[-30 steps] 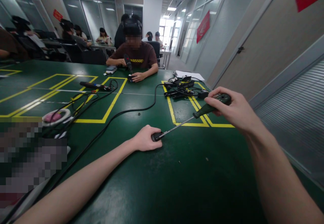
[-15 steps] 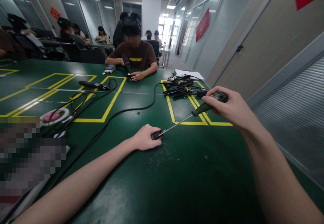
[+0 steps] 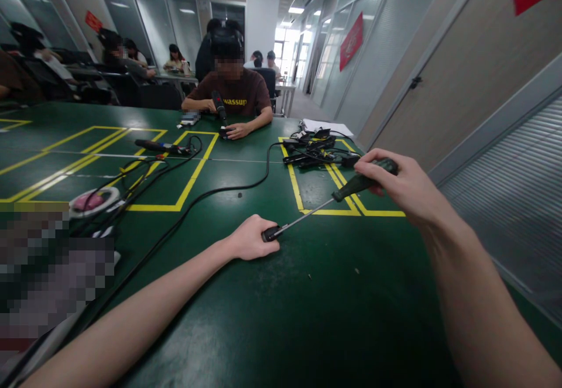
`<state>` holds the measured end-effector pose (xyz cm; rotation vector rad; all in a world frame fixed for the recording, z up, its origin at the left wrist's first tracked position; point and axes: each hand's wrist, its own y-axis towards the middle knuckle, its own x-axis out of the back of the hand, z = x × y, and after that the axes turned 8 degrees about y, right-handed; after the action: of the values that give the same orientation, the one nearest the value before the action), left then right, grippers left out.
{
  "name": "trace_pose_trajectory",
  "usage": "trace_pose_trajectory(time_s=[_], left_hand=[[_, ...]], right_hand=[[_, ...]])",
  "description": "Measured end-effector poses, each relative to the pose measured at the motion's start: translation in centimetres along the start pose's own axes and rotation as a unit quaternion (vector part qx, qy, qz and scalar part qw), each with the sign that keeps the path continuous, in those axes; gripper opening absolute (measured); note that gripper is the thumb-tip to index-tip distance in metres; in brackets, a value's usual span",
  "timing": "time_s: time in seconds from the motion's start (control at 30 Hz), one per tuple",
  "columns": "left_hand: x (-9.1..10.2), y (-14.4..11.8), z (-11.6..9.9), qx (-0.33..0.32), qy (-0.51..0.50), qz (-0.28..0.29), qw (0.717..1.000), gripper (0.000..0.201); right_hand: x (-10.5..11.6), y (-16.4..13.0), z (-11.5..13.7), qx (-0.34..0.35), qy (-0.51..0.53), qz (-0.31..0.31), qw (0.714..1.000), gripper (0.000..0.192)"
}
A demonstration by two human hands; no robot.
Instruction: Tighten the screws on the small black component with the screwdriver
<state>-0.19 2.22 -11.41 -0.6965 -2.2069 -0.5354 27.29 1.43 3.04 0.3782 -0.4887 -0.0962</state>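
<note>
My right hand (image 3: 401, 183) is closed around the dark green handle of a screwdriver (image 3: 357, 185). Its thin metal shaft slants down to the left, and the tip meets a small black part (image 3: 270, 234). That part is gripped in my left hand (image 3: 253, 238), fingers wrapped round it, low over the green table. Most of the part is hidden by the fingers, so its kind cannot be made out. Whether the tip sits in a screw is too small to tell.
A heap of black cables and adapters (image 3: 318, 147) lies beyond my right hand. One black cable (image 3: 211, 192) crosses the green table (image 3: 281, 329). Left are a black pen-shaped tool (image 3: 158, 147) and a white tape roll (image 3: 112, 196). Opposite, a person holds a power screwdriver (image 3: 218, 106).
My right hand's fingers have shifted slightly on the screwdriver handle, and the wrist has turned a little. My left hand and the black part stay in place.
</note>
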Motion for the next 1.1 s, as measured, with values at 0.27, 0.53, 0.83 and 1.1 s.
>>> trace_pose_trajectory(time_s=[0.27, 0.53, 0.83, 1.1], left_hand=[[0.04, 0.0, 0.16, -0.004, -0.01, -0.006, 1.0, 0.023], [0.06, 0.06, 0.28, 0.0, -0.039, -0.011, 0.999, 0.021], [0.13, 0.01, 0.31, 0.008, -0.055, -0.004, 0.998, 0.022], [0.19, 0.05, 0.1, 0.003, -0.055, 0.0, 0.999, 0.023]], right_hand=[[0.22, -0.26, 0.36, -0.014, 0.004, 0.021, 1.0, 0.029], [0.24, -0.25, 0.09, -0.052, 0.041, 0.035, 0.997, 0.043], [0.28, -0.27, 0.4, -0.039, 0.039, 0.025, 0.998, 0.028], [0.37, -0.35, 0.52, -0.03, 0.019, 0.044, 0.998, 0.039]])
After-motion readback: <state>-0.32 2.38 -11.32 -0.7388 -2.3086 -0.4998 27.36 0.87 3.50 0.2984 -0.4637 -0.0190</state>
